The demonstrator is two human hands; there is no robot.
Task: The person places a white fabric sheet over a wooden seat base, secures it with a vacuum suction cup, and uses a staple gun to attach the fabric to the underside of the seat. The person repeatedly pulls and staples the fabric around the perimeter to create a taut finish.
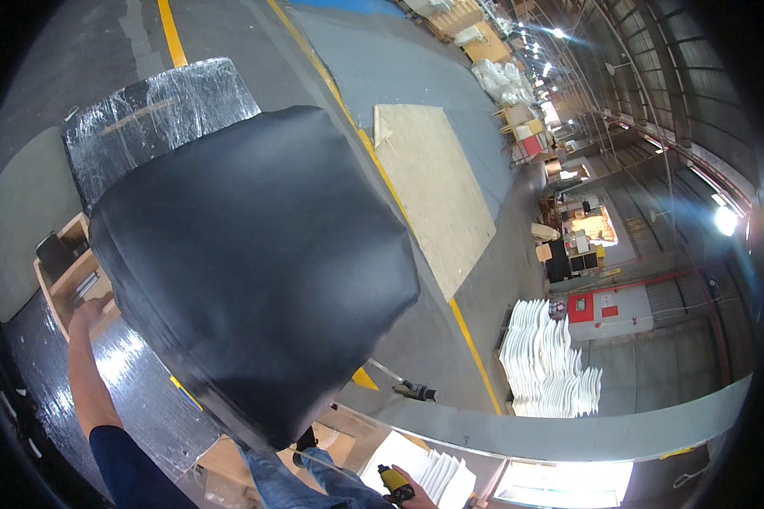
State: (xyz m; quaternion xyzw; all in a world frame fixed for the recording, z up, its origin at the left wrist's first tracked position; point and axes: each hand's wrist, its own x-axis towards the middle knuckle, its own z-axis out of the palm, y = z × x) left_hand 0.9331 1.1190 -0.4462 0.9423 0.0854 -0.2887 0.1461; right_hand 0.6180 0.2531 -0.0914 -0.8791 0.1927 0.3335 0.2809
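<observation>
A large black upholstered cushion [263, 246] with rounded corners fills the middle of the view. Beside its left edge, my left hand [90, 314] reaches into a small wooden box [59, 310] with compartments. The fingers are bent and closed low in the box, and what they hold is hidden. Thin pale strips [87, 284] lie in the box next to them, and a dark object [55, 256] sits in the compartment behind. At the lower edge, my right hand [416, 497] is closed around a yellow-and-black hand tool [395, 482], apart from the cushion.
The cushion rests over a surface wrapped in shiny plastic [161, 106]. A grey padded panel [25, 220] lies at far left. Past the cushion, a pale flat sheet [433, 187] is on the floor. Stacked white curved pieces [547, 365] stand right, behind a grey beam [586, 428].
</observation>
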